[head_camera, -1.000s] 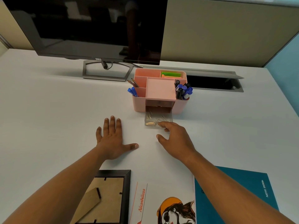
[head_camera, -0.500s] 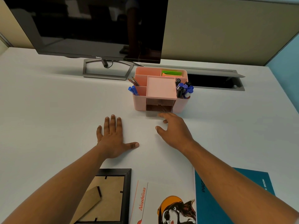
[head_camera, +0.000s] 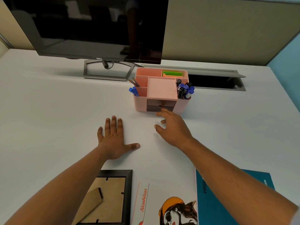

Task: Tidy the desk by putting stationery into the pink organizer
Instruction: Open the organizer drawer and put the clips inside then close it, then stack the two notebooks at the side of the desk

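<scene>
Since 1 second ago, our right hand (head_camera: 174, 129) has pushed the clear drawer all the way back into the pink organizer (head_camera: 161, 93); the drawer that stuck out toward us then now sits flush in the organizer's front face, and our fingers have barely come away from it. We see 2 dark drawer fronts (head_camera: 160, 105) stacked one over the other, with the right hand's fingertips (head_camera: 159, 113) just at the lower one, touching or a hair short of it; we cannot tell which. That hand is loosely spread, thumb apart from the fingers, gripping nothing.

Our left hand (head_camera: 114, 140) has not shifted: it lies flat on the white desk (head_camera: 56, 119), palm down, fingers together and thumb splayed toward the right hand, empty.

Beyond the right fingertips the organizer stands upright. On its far side from the hand, green sticky notes (head_camera: 172, 73) fill the back compartment. To the right of the grip, black and blue markers (head_camera: 185, 89) stand bunched in the corner compartment; to the left, blue pens (head_camera: 134, 91) and pencils (head_camera: 134, 82) lean out of the side slots.

Behind the organizer stands a dark monitor (head_camera: 97, 26). Nearer us than both hands lie a black picture frame (head_camera: 128, 192) face down, a printed sheet (head_camera: 162, 200) and a teal notebook (head_camera: 219, 205) under our right forearm.
</scene>
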